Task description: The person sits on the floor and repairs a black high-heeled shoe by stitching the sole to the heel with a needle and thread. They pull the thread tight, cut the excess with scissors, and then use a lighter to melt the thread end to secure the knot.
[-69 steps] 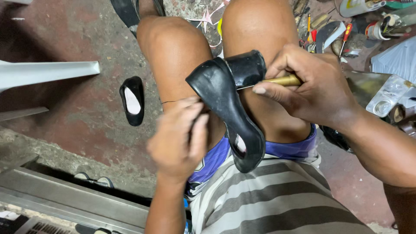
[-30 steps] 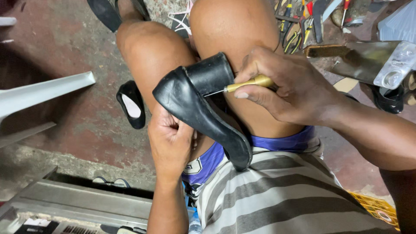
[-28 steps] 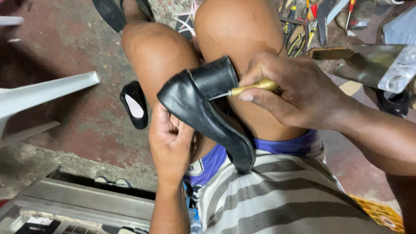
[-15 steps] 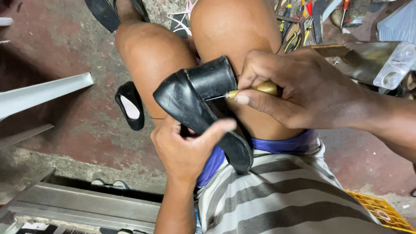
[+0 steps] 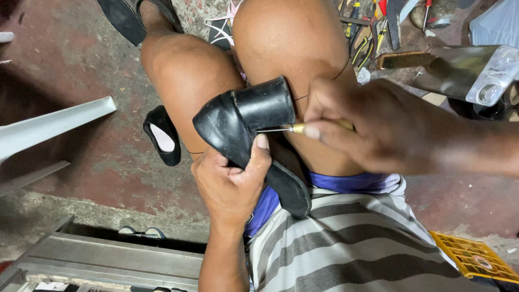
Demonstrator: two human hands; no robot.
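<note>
The left hand (image 5: 230, 184) wraps its fingers around a black heeled shoe (image 5: 243, 130) resting sole-up on the person's lap, thumb pressed against the sole. The right hand (image 5: 373, 130) pinches an awl (image 5: 286, 128), its tip at the join of heel and sole. Another black shoe (image 5: 161, 135) lies on the floor beside the left knee.

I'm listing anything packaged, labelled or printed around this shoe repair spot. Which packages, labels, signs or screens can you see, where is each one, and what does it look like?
Yellow-orange grid-patterned flat piece: bottom right corner on the floor, with a small round red and white label.
Pale bluish plastic bag: top right corner, crumpled, no print visible.
Clear plastic blister-like package: right edge, on a shiny metal piece, rounded bubbles.
No signs or screens in view.
</note>
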